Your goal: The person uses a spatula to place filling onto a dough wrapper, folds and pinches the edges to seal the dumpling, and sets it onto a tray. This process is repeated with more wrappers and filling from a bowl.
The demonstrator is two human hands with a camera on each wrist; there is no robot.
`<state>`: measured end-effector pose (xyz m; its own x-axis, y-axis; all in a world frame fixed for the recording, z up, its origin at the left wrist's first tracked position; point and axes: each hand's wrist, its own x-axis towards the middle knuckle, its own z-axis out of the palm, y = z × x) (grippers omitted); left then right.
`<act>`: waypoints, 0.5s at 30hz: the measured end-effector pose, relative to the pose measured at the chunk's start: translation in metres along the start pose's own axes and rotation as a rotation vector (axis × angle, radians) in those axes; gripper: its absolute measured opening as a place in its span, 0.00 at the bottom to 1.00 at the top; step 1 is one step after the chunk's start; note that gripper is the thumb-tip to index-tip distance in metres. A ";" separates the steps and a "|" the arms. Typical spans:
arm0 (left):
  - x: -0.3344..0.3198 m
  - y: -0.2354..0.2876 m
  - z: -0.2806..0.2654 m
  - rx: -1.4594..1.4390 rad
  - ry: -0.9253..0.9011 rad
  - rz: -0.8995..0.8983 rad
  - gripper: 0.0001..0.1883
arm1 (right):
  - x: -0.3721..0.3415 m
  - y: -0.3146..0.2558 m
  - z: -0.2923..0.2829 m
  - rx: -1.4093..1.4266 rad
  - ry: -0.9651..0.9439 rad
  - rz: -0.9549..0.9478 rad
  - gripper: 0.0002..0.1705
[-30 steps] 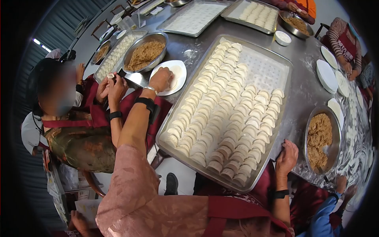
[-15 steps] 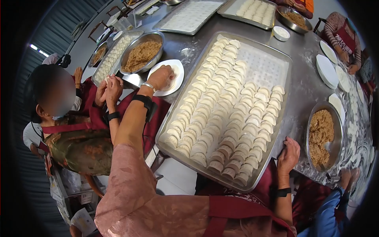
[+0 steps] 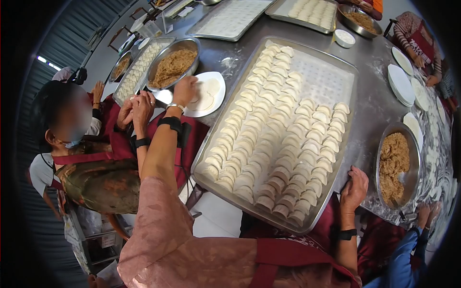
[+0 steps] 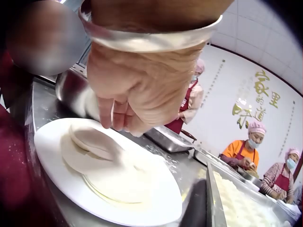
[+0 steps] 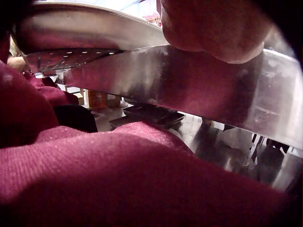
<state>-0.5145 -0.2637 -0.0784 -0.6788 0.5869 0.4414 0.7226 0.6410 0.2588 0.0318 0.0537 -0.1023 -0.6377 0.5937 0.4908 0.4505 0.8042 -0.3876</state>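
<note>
My left hand (image 3: pixel 186 91) hovers over the near-left side of a white plate (image 3: pixel 218 103) with round dough wrappers (image 3: pixel 207 93) on it. In the left wrist view its fingers (image 4: pixel 119 118) bend downward above the overlapping wrappers (image 4: pixel 118 182); I cannot tell whether they pinch one. My right hand (image 3: pixel 354 189) rests at the table's edge beside a large metal tray (image 3: pixel 314 221). Rows of folded dumplings (image 3: pixel 269 125) fill most of that tray. In the right wrist view, the hand's underside (image 5: pixel 213 33) lies over the metal table edge (image 5: pixel 199 90).
Metal bowls of filling stand beyond the plate (image 3: pixel 174 67) and at the right (image 3: pixel 394 165). A seated person (image 3: pixel 96 168) works close on my left. More trays (image 3: pixel 233 19) lie at the back. White plates (image 3: pixel 401 84) and floured table surface (image 3: pixel 434 158) are at the right.
My left hand has lifted and shifted left from the wrappers, which now show more fully. My right hand has stayed by the tray. The neighbour's hands have lowered slightly.
</note>
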 end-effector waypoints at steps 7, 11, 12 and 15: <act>-0.011 0.003 -0.014 -0.089 -0.291 -0.508 0.04 | 0.000 0.001 0.001 -0.012 -0.011 -0.008 0.18; -0.007 -0.013 0.001 0.072 -0.260 -0.415 0.06 | 0.001 0.000 0.001 -0.006 -0.008 -0.009 0.18; -0.006 -0.018 0.005 0.167 -0.186 -0.411 0.06 | 0.002 0.000 0.001 -0.009 -0.014 -0.006 0.18; 0.007 -0.028 0.007 0.180 -0.276 -0.546 0.08 | 0.002 -0.002 0.001 -0.030 -0.007 -0.001 0.18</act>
<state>-0.5402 -0.2739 -0.0889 -0.9693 0.2422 0.0432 0.2456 0.9429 0.2250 0.0291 0.0535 -0.1018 -0.6426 0.5927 0.4855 0.4683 0.8054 -0.3634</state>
